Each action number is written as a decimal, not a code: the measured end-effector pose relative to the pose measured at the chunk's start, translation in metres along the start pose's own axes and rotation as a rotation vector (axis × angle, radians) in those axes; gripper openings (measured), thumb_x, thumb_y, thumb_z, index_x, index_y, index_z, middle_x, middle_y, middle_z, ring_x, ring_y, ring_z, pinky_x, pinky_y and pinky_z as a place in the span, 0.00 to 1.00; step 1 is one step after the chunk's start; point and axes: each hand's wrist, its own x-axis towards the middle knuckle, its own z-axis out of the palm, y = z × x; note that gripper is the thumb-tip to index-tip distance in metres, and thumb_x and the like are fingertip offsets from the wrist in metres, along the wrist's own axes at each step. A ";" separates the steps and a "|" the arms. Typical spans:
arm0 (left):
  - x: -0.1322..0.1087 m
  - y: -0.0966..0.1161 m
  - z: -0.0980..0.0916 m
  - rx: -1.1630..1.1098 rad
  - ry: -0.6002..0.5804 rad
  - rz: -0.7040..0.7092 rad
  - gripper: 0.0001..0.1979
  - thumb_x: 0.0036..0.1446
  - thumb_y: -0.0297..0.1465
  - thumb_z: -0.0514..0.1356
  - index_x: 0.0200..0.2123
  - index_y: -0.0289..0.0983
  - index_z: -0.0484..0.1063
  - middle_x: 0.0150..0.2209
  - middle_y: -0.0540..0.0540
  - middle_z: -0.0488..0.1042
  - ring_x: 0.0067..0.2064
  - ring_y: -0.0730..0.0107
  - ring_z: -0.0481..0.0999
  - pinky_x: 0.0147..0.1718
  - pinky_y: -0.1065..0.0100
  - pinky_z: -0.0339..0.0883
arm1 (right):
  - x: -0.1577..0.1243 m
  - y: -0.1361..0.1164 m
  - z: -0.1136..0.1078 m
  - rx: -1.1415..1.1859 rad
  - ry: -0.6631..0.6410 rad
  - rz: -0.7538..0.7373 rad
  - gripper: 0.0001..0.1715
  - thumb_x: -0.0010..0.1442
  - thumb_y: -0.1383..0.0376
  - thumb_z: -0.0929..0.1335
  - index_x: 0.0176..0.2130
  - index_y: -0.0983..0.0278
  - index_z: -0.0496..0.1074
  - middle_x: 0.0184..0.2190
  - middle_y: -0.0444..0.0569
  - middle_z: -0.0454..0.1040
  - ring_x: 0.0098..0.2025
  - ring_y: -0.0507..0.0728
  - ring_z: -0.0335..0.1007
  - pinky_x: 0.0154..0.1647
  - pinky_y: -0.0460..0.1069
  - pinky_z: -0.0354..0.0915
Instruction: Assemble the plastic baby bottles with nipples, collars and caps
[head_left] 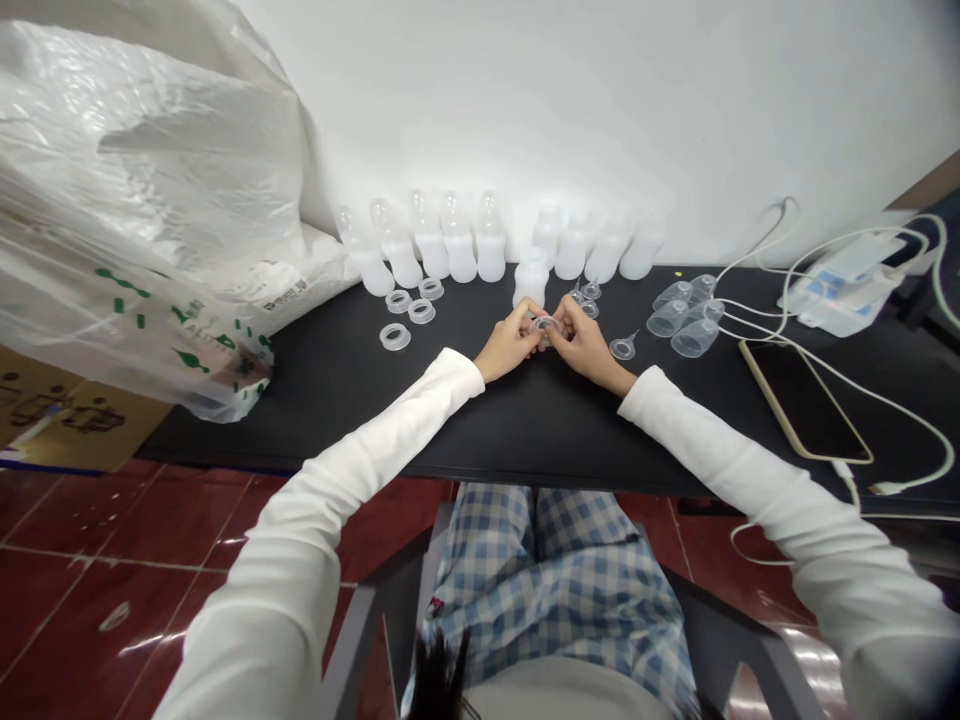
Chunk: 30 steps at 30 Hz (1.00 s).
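Note:
My left hand (513, 341) and my right hand (581, 340) meet over the middle of the black table, both closed on a small clear ring-shaped part (545, 324). Just behind them stands an open white bottle (532, 279). Several capped bottles (490, 238) form a row at the left, while several bottles without caps (609, 252) stand at the right. Clear rings (394, 337) lie left of my hands. Thin-tipped clear nipples (623, 347) are on the table to the right, near several clear domed caps (695, 338).
At the right lie a phone (808, 400), white cables and a white power strip (847, 283). Large plastic bags (150, 180) and a cardboard box (82, 415) fill the left side. A white wall (600, 100) rises behind the black table (480, 440).

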 end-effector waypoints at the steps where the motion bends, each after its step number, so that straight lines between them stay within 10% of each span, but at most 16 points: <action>1: 0.000 0.000 0.000 -0.019 -0.013 -0.007 0.07 0.63 0.26 0.60 0.43 0.39 0.65 0.26 0.56 0.74 0.26 0.79 0.73 0.28 0.75 0.66 | 0.000 0.000 0.000 0.008 -0.005 0.005 0.23 0.63 0.46 0.69 0.33 0.57 0.57 0.23 0.39 0.61 0.24 0.52 0.58 0.26 0.51 0.60; 30: 0.005 -0.010 -0.001 -0.034 0.112 0.115 0.11 0.72 0.40 0.54 0.49 0.40 0.59 0.30 0.53 0.78 0.27 0.78 0.75 0.30 0.73 0.69 | 0.002 0.001 -0.002 0.205 0.052 0.089 0.34 0.60 0.31 0.64 0.41 0.56 0.57 0.26 0.38 0.68 0.22 0.50 0.60 0.24 0.49 0.58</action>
